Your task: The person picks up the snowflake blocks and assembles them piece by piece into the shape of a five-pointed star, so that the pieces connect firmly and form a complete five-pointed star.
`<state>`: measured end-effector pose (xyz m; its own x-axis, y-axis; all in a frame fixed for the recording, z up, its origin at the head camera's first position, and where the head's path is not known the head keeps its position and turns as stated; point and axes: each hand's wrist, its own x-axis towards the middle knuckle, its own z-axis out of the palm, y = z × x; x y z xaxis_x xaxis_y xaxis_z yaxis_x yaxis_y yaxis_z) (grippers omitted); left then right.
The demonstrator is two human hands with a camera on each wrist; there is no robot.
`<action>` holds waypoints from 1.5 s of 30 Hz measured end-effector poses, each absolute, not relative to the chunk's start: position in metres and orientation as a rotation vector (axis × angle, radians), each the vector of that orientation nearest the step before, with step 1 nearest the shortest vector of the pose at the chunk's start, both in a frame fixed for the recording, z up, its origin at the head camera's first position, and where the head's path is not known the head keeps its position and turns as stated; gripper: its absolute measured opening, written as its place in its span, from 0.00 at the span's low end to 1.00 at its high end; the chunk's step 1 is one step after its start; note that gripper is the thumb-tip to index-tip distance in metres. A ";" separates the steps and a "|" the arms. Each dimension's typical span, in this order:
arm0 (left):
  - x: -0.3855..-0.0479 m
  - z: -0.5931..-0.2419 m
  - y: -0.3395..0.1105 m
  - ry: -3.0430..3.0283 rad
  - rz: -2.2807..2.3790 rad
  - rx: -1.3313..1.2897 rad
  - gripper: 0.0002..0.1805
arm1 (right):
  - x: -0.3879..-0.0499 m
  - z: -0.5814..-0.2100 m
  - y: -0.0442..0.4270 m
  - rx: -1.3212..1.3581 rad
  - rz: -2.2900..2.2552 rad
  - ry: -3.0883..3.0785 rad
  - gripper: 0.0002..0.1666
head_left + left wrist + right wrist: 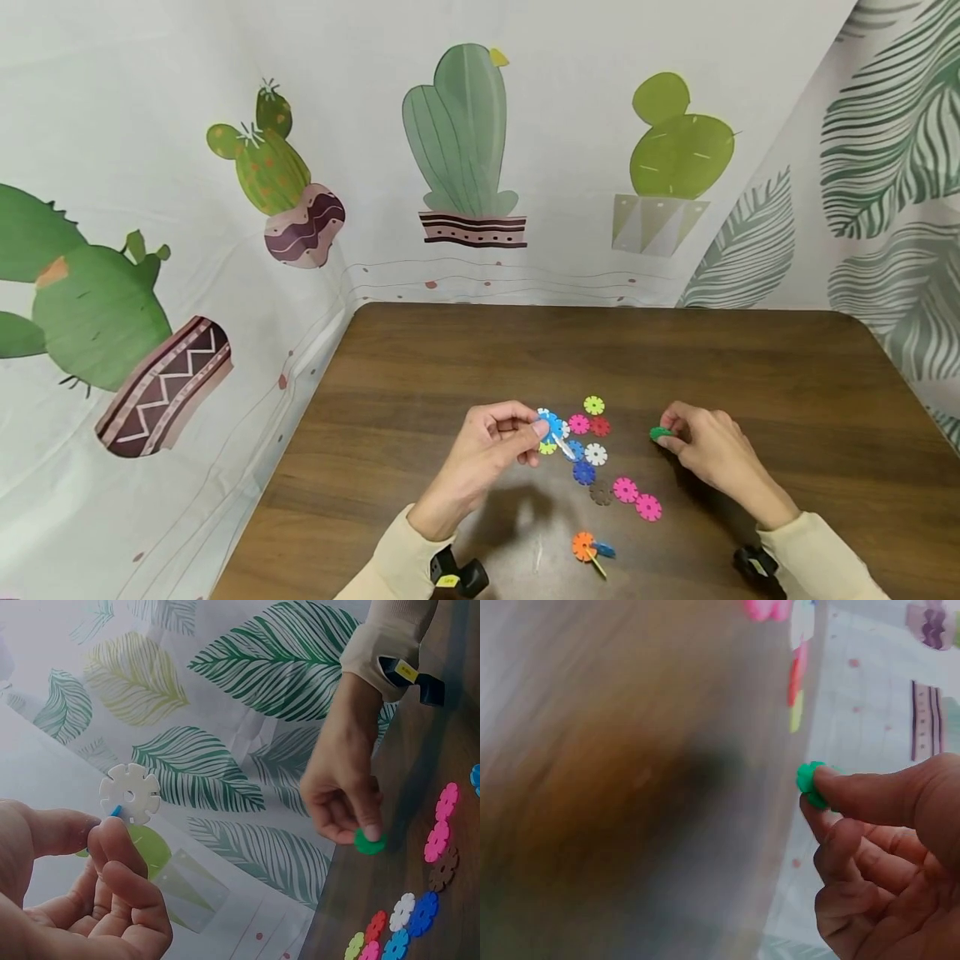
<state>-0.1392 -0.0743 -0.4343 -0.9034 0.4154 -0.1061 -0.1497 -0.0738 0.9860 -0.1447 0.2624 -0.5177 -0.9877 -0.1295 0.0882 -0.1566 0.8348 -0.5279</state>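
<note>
My left hand pinches a blue notched plastic disc above the table, left of the loose discs. A white disc is slotted onto that blue one and stands out past the fingertips in the left wrist view. Over the table's right part, my right hand holds a green notched disc between thumb and forefinger. In the right wrist view the thumb covers part of the green disc. The two hands are apart, with the loose discs between them.
On the brown table lie several loose discs, among them a red disc, a white disc, a brown disc and a pink disc. Nearer the front is an orange disc with blue and yellow pieces joined on.
</note>
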 end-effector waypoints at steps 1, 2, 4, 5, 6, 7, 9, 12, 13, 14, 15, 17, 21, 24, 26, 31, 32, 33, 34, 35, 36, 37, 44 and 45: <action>-0.139 -0.434 -0.074 1.828 2.036 0.285 0.15 | -0.144 -0.515 0.260 0.250 0.868 -2.936 0.11; -0.139 -0.434 -0.074 1.828 2.037 0.287 0.15 | -0.143 -0.511 0.257 0.264 0.877 -2.911 0.11; -0.139 -0.434 -0.075 1.827 2.041 0.287 0.15 | -0.141 -0.503 0.252 0.294 0.902 -2.869 0.11; -0.139 -0.434 -0.075 1.826 2.042 0.289 0.15 | -0.140 -0.499 0.250 0.305 0.913 -2.853 0.12; -0.139 -0.434 -0.075 1.826 2.043 0.291 0.15 | -0.139 -0.495 0.247 0.317 0.932 -2.837 0.11; -0.139 -0.435 -0.075 1.827 2.044 0.292 0.15 | -0.138 -0.490 0.245 0.329 0.952 -2.826 0.11; -0.139 -0.435 -0.075 1.827 2.046 0.294 0.15 | -0.135 -0.482 0.240 0.353 0.993 -2.806 0.11; -0.139 -0.435 -0.075 1.832 2.047 0.299 0.14 | -0.130 -0.471 0.234 0.384 1.042 -2.780 0.10; -0.139 -0.435 -0.075 1.835 2.047 0.302 0.14 | -0.128 -0.467 0.232 0.391 1.052 -2.775 0.10; -0.138 -0.435 -0.075 1.834 2.045 0.304 0.14 | -0.127 -0.464 0.230 0.396 1.062 -2.769 0.10; -0.138 -0.435 -0.075 1.834 2.044 0.307 0.15 | -0.125 -0.461 0.228 0.399 1.072 -2.762 0.10; -0.138 -0.436 -0.074 1.832 2.044 0.314 0.15 | -0.122 -0.455 0.224 0.396 1.087 -2.742 0.10; -0.138 -0.437 -0.073 1.818 2.049 0.331 0.17 | -0.117 -0.446 0.217 0.405 1.119 -2.662 0.13; -0.138 -0.438 -0.072 1.814 2.048 0.347 0.17 | -0.114 -0.442 0.213 0.423 1.152 -2.583 0.15; -0.138 -0.438 -0.072 1.813 2.042 0.358 0.17 | -0.112 -0.438 0.210 0.423 1.187 -2.543 0.16; -0.136 -0.438 -0.071 1.803 2.030 0.366 0.17 | -0.105 -0.429 0.204 0.398 1.320 -2.482 0.15; -0.136 -0.438 -0.071 1.799 2.030 0.364 0.18 | -0.103 -0.428 0.203 0.390 1.347 -2.471 0.15; -0.135 -0.438 -0.071 1.796 2.030 0.362 0.18 | -0.102 -0.426 0.202 0.382 1.373 -2.463 0.15; -0.135 -0.437 -0.071 1.794 2.031 0.361 0.18 | -0.101 -0.425 0.202 0.376 1.393 -2.456 0.16; -0.135 -0.437 -0.071 1.792 2.032 0.361 0.18 | -0.099 -0.424 0.201 0.373 1.412 -2.449 0.16; -0.134 -0.436 -0.072 1.791 2.032 0.362 0.18 | -0.098 -0.423 0.201 0.370 1.430 -2.444 0.17; -0.134 -0.436 -0.072 1.789 2.032 0.361 0.17 | -0.097 -0.422 0.200 0.371 1.440 -2.440 0.17; -0.134 -0.428 -0.068 1.786 2.033 0.406 0.17 | -0.092 -0.413 0.194 0.413 1.526 -2.381 0.16; -0.134 -0.427 -0.067 1.783 2.030 0.413 0.17 | -0.091 -0.412 0.193 0.418 1.537 -2.373 0.16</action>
